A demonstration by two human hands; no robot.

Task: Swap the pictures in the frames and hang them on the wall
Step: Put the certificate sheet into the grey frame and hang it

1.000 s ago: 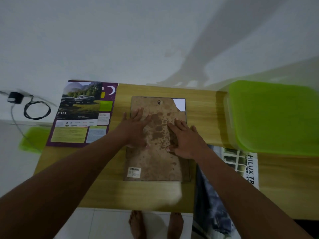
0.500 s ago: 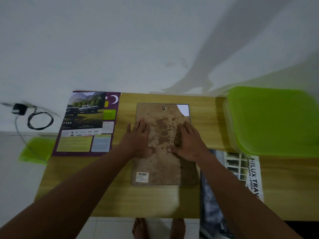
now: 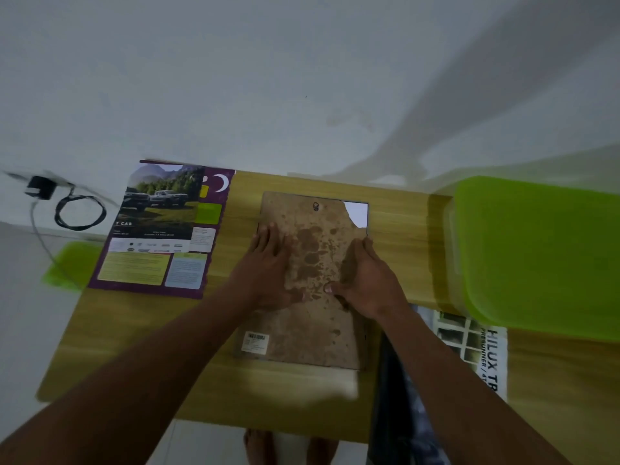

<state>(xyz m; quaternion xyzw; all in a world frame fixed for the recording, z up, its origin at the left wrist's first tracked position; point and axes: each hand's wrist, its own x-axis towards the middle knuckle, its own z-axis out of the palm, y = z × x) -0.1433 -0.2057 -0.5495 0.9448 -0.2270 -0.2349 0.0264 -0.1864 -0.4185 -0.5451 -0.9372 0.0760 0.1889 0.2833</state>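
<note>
A picture frame lies face down on the wooden table (image 3: 302, 404), showing its stained brown backing board (image 3: 313, 333) with a small hanger at the top and a barcode sticker low on the left. The board's top right corner is broken away, with white showing there. My left hand (image 3: 271, 263) lies flat on the board's left half, fingers straight. My right hand (image 3: 365, 280) presses on the board's right edge, its fingers bent down over it. A truck poster (image 3: 161, 226) lies flat at the table's left. Another printed sheet (image 3: 476, 350) lies on the right.
A green plastic container lid (image 3: 543, 256) covers the table's right end. A black charger with a coiled cable (image 3: 67, 206) hangs on the white wall at left. A green object (image 3: 67, 266) sits below the table's left edge. Bare feet (image 3: 288, 448) show under the near edge.
My hands have spread apart on the backing board: the left slid toward its left edge, the right toward its right edge. The view has shifted slightly.
</note>
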